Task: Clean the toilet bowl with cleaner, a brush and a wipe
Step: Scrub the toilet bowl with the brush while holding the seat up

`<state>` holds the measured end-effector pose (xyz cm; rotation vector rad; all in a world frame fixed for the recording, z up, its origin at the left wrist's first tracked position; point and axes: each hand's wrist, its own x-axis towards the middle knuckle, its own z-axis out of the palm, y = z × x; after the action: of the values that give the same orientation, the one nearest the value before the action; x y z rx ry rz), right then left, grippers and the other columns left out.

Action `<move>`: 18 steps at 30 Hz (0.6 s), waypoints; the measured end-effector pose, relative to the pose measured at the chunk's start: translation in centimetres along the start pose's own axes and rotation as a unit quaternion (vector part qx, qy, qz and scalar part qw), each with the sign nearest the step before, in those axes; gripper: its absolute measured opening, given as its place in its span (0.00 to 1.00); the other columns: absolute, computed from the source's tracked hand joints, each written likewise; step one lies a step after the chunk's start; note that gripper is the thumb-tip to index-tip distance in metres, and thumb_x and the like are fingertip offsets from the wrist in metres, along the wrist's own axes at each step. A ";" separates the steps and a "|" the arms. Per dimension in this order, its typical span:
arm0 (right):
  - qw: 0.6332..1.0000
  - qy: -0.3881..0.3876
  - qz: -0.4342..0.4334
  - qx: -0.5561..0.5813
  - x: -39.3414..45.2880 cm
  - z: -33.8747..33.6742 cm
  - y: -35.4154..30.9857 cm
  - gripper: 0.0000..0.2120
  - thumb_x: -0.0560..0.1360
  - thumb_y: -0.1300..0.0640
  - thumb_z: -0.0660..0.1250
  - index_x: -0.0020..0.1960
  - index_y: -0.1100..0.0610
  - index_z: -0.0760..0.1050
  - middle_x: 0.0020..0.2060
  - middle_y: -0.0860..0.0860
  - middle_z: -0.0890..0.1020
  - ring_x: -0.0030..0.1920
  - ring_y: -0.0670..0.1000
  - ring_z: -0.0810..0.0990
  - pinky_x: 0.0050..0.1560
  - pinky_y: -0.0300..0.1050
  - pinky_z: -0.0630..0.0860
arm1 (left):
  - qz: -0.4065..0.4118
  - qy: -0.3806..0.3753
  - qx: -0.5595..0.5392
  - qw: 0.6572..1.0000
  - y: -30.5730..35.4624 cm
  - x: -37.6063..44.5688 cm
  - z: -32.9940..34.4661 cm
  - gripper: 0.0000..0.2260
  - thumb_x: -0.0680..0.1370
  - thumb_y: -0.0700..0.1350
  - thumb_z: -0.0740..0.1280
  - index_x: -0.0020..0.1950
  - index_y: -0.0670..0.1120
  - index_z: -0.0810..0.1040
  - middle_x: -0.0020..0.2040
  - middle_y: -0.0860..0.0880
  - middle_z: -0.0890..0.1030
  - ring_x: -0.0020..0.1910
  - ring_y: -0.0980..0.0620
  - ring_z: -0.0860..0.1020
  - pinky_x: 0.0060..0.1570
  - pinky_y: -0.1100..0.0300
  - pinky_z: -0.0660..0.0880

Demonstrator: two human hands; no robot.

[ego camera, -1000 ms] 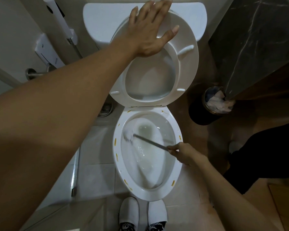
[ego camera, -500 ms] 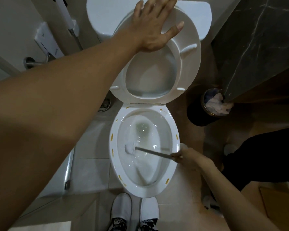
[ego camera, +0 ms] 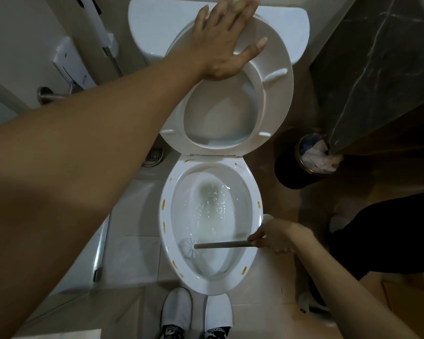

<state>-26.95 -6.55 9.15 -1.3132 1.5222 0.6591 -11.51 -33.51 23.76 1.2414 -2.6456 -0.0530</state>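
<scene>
Your left hand (ego camera: 227,42) lay flat on the raised toilet seat (ego camera: 277,94), with the fingers straight and spread; it pressed the seat back toward the tank (ego camera: 157,25) and held nothing. Your right hand (ego camera: 275,237) was at the right rim of the toilet bowl (ego camera: 165,241), and its fingers were curled around the end of the brush handle. The brush (ego camera: 220,245) lay almost level across the lower part of the bowl, and its white head touched the inner wall on the left side, under the rim. There was bubbly water in the middle of the bowl, and small yellow marks stood along the rim. Your two white slippers (ego camera: 196,309) were on the tiled floor just in front of the bowl. A dark waste bin (ego camera: 289,172) with crumpled paper inside stood at the right of the toilet, near a dark marble wall (ego camera: 377,69).
</scene>
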 end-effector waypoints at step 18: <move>0.996 0.079 -0.038 0.027 1.8 1.4 -0.8 0.15 0.80 0.50 0.60 0.64 0.50 0.77 0.49 0.49 0.80 0.42 0.50 0.77 0.42 0.40 0.75 | -0.003 -0.009 -0.009 1.000 0.0 0.1 -0.2 0.32 0.79 0.64 0.45 0.79 0.50 0.42 0.79 0.50 0.46 0.77 0.47 0.44 0.73 0.43 0.41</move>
<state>-25.57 -6.27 7.15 -1.4021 1.5967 0.4715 -11.50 -33.61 23.99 1.2494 -2.6511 -0.0881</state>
